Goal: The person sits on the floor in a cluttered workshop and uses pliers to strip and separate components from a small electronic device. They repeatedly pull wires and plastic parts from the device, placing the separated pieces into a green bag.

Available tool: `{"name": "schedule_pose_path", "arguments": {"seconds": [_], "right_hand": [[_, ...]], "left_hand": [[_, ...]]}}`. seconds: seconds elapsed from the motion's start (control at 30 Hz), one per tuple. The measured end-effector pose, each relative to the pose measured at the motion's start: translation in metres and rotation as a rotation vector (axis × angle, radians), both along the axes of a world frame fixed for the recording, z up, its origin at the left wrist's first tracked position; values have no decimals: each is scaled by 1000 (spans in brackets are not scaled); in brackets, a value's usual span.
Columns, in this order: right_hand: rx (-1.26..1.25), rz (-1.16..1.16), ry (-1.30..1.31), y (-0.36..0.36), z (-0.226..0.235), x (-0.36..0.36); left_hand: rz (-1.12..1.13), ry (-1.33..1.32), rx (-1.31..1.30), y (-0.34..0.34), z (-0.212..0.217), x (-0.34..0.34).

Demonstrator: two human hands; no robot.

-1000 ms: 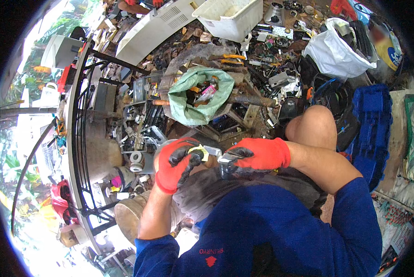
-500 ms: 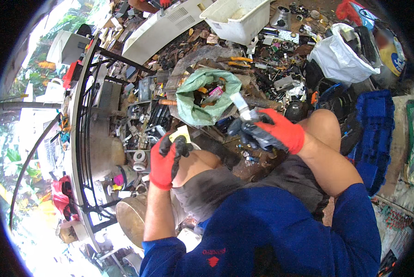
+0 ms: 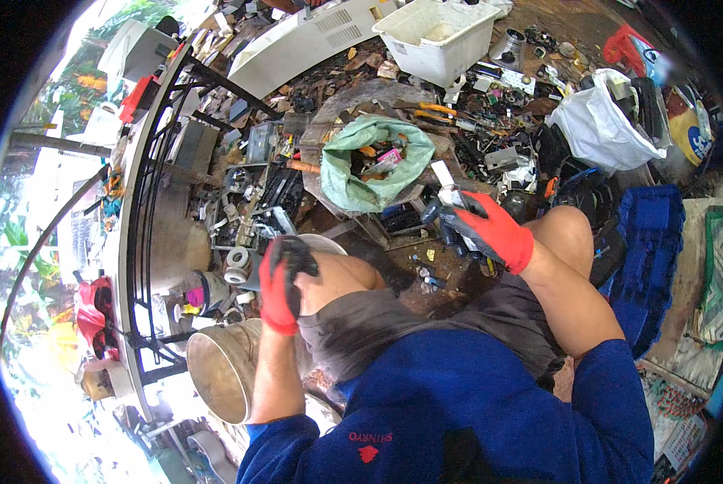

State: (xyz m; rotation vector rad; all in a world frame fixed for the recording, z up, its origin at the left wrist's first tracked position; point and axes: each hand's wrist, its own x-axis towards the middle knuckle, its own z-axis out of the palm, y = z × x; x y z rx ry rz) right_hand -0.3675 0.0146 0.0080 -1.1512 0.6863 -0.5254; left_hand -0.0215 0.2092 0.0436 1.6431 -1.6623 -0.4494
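My right hand (image 3: 491, 232), in a red glove with a dark palm, is closed around a small grey device with a white flat end (image 3: 442, 173) pointing up and away from me. Dark fingertips and shadow hide most of the device, so its kind is unclear. Over my left knee, my left hand (image 3: 285, 278) wears a matching glove. It is smeared by motion, with the fingers looking loosely apart and nothing visible in them. A green woven sack (image 3: 344, 187) stands open in front of me, holding mixed scraps and a pink piece (image 3: 389, 159).
A white tub (image 3: 438, 60) and a long pale casing (image 3: 297, 56) lie at the back. Scattered electronic scrap surrounds the sack. To the right are a white sack (image 3: 595, 129) and a blue plastic crate (image 3: 648, 258). A round bucket (image 3: 220, 375) stands left, beside a black metal frame (image 3: 135, 242).
The yellow piece has gone from my left hand, and a small yellow scrap now shows on the ground between my legs. My right hand still holds the grey device, little moved.
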Motion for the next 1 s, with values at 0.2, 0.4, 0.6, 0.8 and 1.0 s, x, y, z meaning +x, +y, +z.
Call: {"name": "schedule_pose_path", "arguments": {"seconds": [0.2,0.4,0.6,0.8,1.0], "right_hand": [[114,30,-70,-3,-20,1],[56,138,-84,1,-2,9],[79,336,-164,-3,-8,5],[387,380,-129,9,16,18],[-91,592,-434,6,-7,17]], "left_hand": [[483,546,30,2,18,122],[737,-664,-23,16,19,192],[613,25,-86,-19,19,60],[-57,701,189,-74,11,-93],[-16,999,367,-104,2,-130]]}}
